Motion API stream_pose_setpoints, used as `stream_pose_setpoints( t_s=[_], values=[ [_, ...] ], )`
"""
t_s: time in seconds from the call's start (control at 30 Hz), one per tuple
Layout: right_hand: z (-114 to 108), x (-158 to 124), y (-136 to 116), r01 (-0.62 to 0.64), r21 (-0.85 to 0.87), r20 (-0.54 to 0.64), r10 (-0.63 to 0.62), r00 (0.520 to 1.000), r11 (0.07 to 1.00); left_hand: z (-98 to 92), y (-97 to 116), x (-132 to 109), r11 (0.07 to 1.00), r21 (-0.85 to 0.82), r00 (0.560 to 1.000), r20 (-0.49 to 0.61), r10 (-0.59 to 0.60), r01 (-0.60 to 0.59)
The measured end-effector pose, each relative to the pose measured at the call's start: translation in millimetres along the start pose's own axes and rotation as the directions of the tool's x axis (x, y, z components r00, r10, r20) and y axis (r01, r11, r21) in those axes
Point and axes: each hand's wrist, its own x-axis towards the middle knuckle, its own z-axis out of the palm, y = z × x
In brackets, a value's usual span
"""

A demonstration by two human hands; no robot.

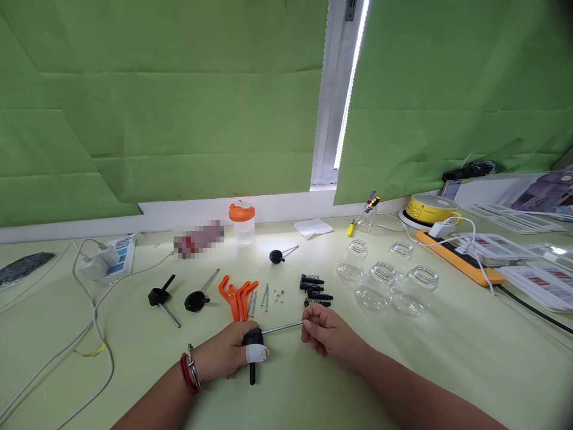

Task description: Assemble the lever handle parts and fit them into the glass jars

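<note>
My left hand is wrapped round a black round cap with a handle pointing down and a thin metal rod sticking out to the right. My right hand pinches the rod's far tip; whether a small part sits there is hidden by the fingers. Beyond the left hand lie orange forked pieces and loose metal rods. Small nuts or rings are scattered between them and several black pieces with springs, just past my right hand.
Matching caps with rods lie at left, nearer the middle and at the back. Several clear glass jars stand right. An orange-lidded cup, a power strip and white cables are also on the table.
</note>
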Motion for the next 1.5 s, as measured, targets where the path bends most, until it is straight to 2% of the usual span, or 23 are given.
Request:
stream_pose_setpoints(
  t_s=[0.37, 0.57, 0.83, 1.2, 1.5],
  values=[
    [0, -1, -1, -0.051, -0.156, -0.042, 0.045, 0.998, 0.986, 0.3, 1, -1, 1.0, -0.02, 1.0, 0.003, 0.009, -0.009],
    [1, -2, -4, -0.041, -0.155, -0.044, 0.034, 0.998, 0.987, -0.2, 1, 0, 0.999, -0.021, 1.0, 0.007, 0.029, -0.029],
    [-1, 1, 5, 0.018, 0.009, 0.003, -0.018, 1.0, 1.0, 0.2, 0, 0, 1.0, -0.017, 1.0, 0.008, 0.022, -0.022],
    [1, -2, -5, -0.025, -0.128, -0.028, 0.022, 0.999, 0.991, -0.1, -1, 1, 0.999, -0.02, 1.0, 0.008, 0.027, -0.027],
    [1, -1, -3, -0.041, -0.167, -0.037, 0.036, 0.999, 0.985, 1.9, 1, 1, 0.998, -0.065, 1.0, -0.026, 0.01, -0.012]
  ],
)
